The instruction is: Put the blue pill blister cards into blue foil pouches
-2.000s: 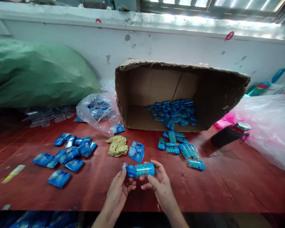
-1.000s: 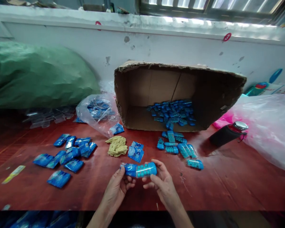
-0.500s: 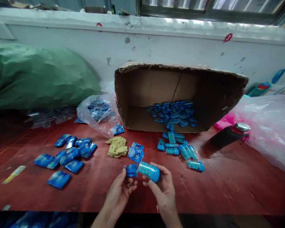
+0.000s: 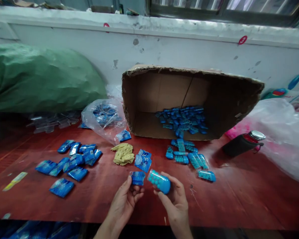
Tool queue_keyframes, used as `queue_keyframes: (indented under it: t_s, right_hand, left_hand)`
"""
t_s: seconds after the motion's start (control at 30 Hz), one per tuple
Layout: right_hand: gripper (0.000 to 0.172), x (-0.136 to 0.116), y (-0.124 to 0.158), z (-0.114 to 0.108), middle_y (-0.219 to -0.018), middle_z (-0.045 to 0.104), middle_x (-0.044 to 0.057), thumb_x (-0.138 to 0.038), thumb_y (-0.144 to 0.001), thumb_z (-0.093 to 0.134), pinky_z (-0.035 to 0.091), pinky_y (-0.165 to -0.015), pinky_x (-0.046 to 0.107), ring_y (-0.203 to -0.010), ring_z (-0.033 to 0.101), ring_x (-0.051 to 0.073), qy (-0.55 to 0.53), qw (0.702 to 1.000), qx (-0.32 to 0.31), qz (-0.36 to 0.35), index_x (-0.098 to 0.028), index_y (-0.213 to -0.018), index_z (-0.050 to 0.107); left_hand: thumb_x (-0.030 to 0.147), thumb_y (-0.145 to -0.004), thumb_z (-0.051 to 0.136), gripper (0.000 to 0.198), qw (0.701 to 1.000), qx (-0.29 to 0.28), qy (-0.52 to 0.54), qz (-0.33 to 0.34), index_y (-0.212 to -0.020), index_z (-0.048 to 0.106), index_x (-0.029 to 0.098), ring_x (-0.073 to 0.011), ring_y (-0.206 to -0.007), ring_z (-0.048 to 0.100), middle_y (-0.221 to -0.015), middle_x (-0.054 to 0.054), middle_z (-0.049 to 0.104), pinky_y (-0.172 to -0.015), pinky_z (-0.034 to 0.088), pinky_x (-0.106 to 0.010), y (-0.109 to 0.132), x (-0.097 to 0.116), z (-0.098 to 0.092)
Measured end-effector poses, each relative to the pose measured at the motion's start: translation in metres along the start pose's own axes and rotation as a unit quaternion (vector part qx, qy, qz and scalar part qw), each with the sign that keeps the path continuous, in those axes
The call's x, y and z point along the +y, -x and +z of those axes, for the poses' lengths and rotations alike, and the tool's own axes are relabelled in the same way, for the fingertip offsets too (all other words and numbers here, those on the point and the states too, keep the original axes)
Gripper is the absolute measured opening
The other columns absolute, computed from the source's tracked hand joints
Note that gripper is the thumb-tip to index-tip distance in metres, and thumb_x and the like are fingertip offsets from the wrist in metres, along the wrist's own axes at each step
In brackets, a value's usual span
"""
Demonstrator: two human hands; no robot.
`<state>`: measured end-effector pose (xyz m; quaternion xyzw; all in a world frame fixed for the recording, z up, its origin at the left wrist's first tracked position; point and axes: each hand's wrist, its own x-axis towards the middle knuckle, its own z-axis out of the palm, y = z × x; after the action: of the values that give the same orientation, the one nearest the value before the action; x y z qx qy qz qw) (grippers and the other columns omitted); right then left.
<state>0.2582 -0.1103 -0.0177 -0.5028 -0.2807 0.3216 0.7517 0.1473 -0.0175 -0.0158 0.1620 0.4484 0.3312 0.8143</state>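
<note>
Between the thumb and fingers of my left hand (image 4: 126, 200) is a small blue printed card sleeve (image 4: 138, 178). My right hand (image 4: 175, 200) grips a clear plastic case with a blue end (image 4: 159, 181), filled with turquoise beads. A narrow gap separates case and sleeve, both held above the red table. Just beyond them lie flat blue printed cards (image 4: 143, 160) and a crumpled yellow cloth (image 4: 123, 154). Several similar bead cases (image 4: 196, 160) rest to the right, in front of the carton. On the left is a group of blue packets (image 4: 73, 162).
A cardboard box (image 4: 149, 127) on its side holds a heap of bead cases. Left of it are a clear bag (image 4: 89, 114) of blue packets and a green sack (image 4: 45, 79). A dark flask (image 4: 239, 144) and a whitish plastic bag (image 4: 281, 132) stand right.
My right hand has drawn the bead case slightly right, away from the blue sleeve, widening the gap. My left hand has barely moved. The view has shifted slightly.
</note>
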Motion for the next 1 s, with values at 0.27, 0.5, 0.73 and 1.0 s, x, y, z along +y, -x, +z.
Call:
queue_keyframes:
  t_s: [0.27,0.5,0.73,1.0]
  right_hand:
    - [0.037,0.002,0.006,0.004,-0.119,0.051,0.007,-0.019,-0.075,0.061,0.048,-0.086,0.038,-0.099,0.057,0.022,0.012,0.999,-0.02,0.031,-0.024,-0.109,0.048]
    - [0.037,0.002,0.005,0.001,-0.119,0.052,0.007,-0.018,-0.074,0.062,0.049,-0.085,0.036,-0.1,0.056,0.022,0.013,0.999,-0.012,0.032,-0.024,-0.109,0.049]
    - [0.039,0.001,0.004,0.006,-0.117,0.054,0.005,-0.015,-0.074,0.062,0.048,-0.087,0.032,-0.099,0.057,0.019,0.002,1.0,-0.004,0.022,-0.025,-0.109,0.049]
    - [0.04,0.009,0.01,-0.001,-0.122,0.051,0.008,-0.015,-0.072,0.062,0.047,-0.088,0.036,-0.107,0.053,0.023,0.031,1.0,-0.003,0.002,-0.023,-0.109,0.051]
  left_hand:
    - [0.024,-0.076,0.055,0.014,1.0,-0.009,0.011,-0.005,-0.068,0.055,0.012,-0.0164,-0.051,0.062,-0.048,-0.002,0.059,-0.049,0.052,-0.026,0.002,-0.002,0.004]
    - [0.023,-0.079,0.049,0.012,1.0,-0.013,0.022,-0.004,-0.074,0.054,0.013,-0.0159,-0.051,0.062,-0.048,-0.002,0.059,-0.05,0.052,-0.026,0.003,-0.001,0.003]
    - [0.022,-0.079,0.048,0.013,1.0,-0.014,0.02,0.002,-0.072,0.055,0.013,-0.0167,-0.052,0.062,-0.048,-0.002,0.059,-0.051,0.052,-0.027,0.004,-0.002,0.003]
    - [0.016,-0.079,0.049,0.01,0.998,-0.01,0.054,-0.003,-0.074,0.057,0.012,-0.015,-0.051,0.062,-0.052,-0.003,0.061,-0.051,0.053,-0.027,0.004,-0.002,0.004]
